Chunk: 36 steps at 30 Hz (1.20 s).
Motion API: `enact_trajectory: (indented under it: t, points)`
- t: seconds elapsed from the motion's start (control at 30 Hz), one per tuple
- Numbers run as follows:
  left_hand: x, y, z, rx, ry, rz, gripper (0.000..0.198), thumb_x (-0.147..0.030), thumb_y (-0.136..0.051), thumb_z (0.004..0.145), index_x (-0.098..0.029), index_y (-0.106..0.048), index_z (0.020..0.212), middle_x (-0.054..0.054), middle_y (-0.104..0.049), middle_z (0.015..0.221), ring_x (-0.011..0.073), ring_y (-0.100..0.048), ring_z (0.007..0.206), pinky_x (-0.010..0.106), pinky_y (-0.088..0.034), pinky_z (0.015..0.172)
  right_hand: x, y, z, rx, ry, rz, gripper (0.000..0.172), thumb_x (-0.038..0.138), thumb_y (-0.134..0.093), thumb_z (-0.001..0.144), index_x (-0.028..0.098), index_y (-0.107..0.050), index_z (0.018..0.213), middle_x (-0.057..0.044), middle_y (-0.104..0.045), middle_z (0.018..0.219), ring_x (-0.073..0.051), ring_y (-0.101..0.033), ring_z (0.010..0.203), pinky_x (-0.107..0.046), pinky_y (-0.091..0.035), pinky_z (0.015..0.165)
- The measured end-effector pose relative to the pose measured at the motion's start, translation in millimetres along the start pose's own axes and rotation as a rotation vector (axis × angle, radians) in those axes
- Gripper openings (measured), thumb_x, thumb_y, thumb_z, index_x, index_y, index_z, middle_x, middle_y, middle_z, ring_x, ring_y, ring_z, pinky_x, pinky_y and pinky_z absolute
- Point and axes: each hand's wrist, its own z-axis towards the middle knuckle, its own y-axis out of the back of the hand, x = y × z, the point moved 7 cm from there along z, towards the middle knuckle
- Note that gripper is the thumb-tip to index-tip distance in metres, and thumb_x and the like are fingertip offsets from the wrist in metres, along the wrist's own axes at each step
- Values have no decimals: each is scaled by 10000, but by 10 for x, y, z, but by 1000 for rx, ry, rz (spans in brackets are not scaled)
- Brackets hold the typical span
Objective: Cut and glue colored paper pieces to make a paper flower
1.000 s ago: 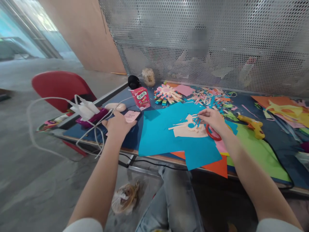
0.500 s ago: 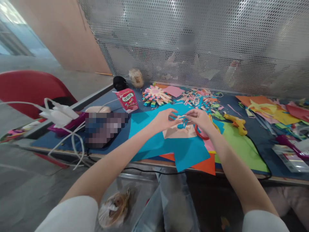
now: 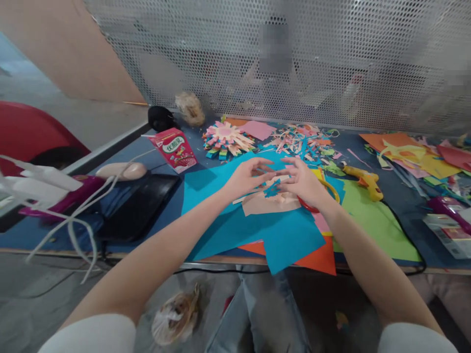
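The work in hand appears to be close fingering of a small blue notched paper piece (image 3: 273,189), which sits over a torn peach-coloured paper sheet (image 3: 268,205) on a broad bright-blue sheet of paper (image 3: 239,235). The person's left hand (image 3: 248,176) and right hand (image 3: 303,182) come in from either side, fingers curved and moderately parted, the tips of the two nearly meeting above the piece — whether any tip pinches paper cannot be told, since the fingers cover part of it. Thin strips so easily bent seem to call for a light, steady touch, one hand bracing while the other adjusts. A red loop, perhaps a scissors handle (image 3: 305,204), lies partly under the right hand. Behind the hands stands a layered, fringed, many-coloured paper rosette (image 3: 227,139), beside a loose heap of shredded paper strips (image 3: 307,142).

As for containers, a bright pink cardboard drink carton (image 3: 175,149) stands tilted in view on the left, its contents hidden. Near the table's left edge, a purple plastic holder (image 3: 93,189) bears white plug-like blocks (image 3: 51,181) with trailing cables. On the floor lies a crumpled, see-through plastic bag (image 3: 174,318) — something brownish shows inside, too unclear to name.
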Motion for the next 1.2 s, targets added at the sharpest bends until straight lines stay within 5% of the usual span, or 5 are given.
enact_trajectory:
  t: [0.1,0.3,0.5,0.73,1.2]
  points:
    - [-14,-29,-27,-8,11,13,455,-372,-661,735,-131,-545,1103,126,-628,1072,172,-653,815,249,-533,564,47,-25,-26,-19,43,-86,639,82,-676,602,251,-376,1141,-45,-629,1039,-143,-681,706,-287,-579,657]
    - [-62,1,-67,-72,-64,120,540,-364,-712,679,-122,-527,1124,84,-597,994,125,-604,760,268,-501,657,84,-119,-90,19,55,-177,669,132,-680,646,243,-368,1228,-93,-591,1179,-156,-685,788,-266,-571,658]
    - [-37,-77,-61,68,-66,10,622,-294,-710,674,-112,-497,1229,56,-681,810,157,-647,758,281,-505,680,53,-131,-92,15,61,-118,706,144,-691,648,277,-365,1259,-90,-539,1256,-161,-681,815,-268,-578,658]
    - [-7,-72,-56,50,0,-5,518,-281,-702,670,-114,-572,1143,51,-705,746,178,-671,718,294,-523,665,63,-131,-104,6,52,-187,653,132,-704,656,249,-392,1217,-80,-576,1194,-160,-687,791,-285,-595,682]
    - [114,120,-3,-126,65,-283,436,-315,-749,660,-126,-600,1024,9,-666,711,72,-564,541,210,-457,539,3,-183,-106,105,-25,-95,527,87,-658,650,217,-445,1114,-6,-656,842,-157,-683,732,-295,-587,660]
